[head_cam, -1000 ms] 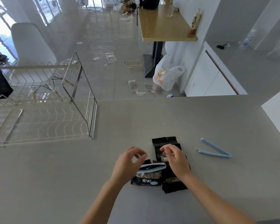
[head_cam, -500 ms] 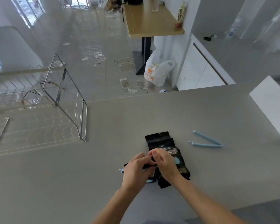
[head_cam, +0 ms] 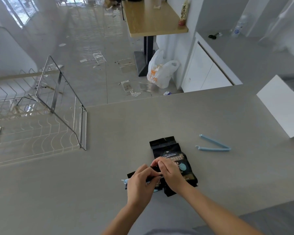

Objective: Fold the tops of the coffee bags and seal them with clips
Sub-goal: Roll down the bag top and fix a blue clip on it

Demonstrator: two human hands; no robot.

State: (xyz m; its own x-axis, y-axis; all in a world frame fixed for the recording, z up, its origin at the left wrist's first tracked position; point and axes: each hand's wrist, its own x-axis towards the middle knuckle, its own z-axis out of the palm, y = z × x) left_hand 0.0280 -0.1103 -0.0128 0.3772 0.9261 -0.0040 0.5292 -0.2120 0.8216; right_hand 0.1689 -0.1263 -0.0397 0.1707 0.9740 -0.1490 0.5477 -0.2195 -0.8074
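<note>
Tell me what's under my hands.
A black coffee bag, with the end of a light blue clip poking out left. Left hand and right hand pinch its top; fold and remaining clip are covered.

Two coffee bags [head_cam: 168,150], two clips [head_cam: 210,148], two hands [head_cam: 171,173]

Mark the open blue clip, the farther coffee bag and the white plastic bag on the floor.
open blue clip [head_cam: 212,148]: head view, its nearer arm.
farther coffee bag [head_cam: 166,148]: head view, black panel above the label.
white plastic bag [head_cam: 159,73]: head view, its bulging middle.
</note>
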